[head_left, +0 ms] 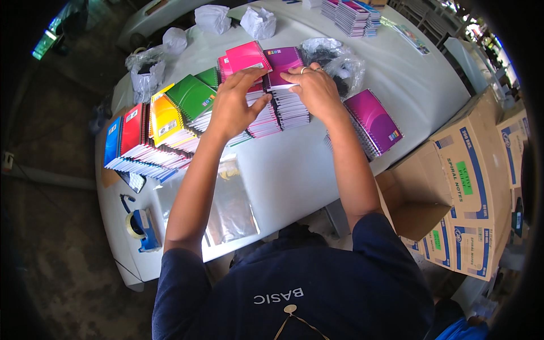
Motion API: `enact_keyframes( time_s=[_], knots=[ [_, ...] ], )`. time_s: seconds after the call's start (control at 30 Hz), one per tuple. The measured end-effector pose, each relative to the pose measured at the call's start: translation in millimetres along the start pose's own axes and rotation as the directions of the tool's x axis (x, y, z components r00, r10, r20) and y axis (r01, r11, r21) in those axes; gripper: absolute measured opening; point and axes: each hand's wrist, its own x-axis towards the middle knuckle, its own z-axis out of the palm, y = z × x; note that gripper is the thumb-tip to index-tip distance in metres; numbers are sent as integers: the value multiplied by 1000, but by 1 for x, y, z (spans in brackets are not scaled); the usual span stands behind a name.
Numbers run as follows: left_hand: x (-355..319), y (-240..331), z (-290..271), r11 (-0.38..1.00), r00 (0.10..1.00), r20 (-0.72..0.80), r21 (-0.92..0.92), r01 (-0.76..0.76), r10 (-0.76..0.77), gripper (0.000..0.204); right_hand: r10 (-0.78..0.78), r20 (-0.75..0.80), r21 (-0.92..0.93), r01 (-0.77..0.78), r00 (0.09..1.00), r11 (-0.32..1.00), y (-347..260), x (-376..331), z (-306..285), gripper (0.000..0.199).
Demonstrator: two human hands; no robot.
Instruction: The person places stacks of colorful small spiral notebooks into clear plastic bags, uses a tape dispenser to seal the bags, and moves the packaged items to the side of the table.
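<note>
My left hand (241, 105) rests with stretched fingers and thumb apart over the near edge of a stack of pink spiral notebooks (247, 55). Fingers spread, my right hand (315, 90) lies on the purple spiral notebook (281, 61) topping the adjoining stack. To the left, stacks topped by green (191, 95), yellow (165, 118), red (135, 126) and blue (113, 141) notebooks stand side by side in a row. Another purple notebook stack (374, 122) is beyond my right forearm. Part of the pink stack is hidden behind my left hand.
Clear plastic sleeves (232, 198) and a blue tape dispenser (146, 231) lie at the white table's (289, 175) near left. Plastic bags (345, 68) and white wrapped bundles (212, 20) stand farther back. An open cardboard box (422, 187) and stacked cartons (473, 164) are at the right.
</note>
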Motion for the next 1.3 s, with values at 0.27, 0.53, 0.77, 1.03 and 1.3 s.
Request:
enact_keyframes(
  time_s=[0.27,0.53,0.77,1.03,1.3],
  knots=[
    [27,-11,18,994,984,178,109,8,-27,69,-96,-177,28,102,980,994,3,9,-33,18],
    [15,-21,36,893,973,95,386,-231,210,36,601,-490,868,295,631,399,-26,-24,-75,23],
    [5,15,-28,824,908,-237,-540,171,-344,19,469,616,772,-366,633,-520,-35,-141,-12,43],
    [-47,58,6,774,661,712,-273,571,-236,22,-31,726,269,-325,687,-907,-78,-183,-12,59],
    [20,-49,21,889,991,-80,453,-62,110,50,219,616,730,-444,757,-520,-46,-139,31,43]
  ],
)
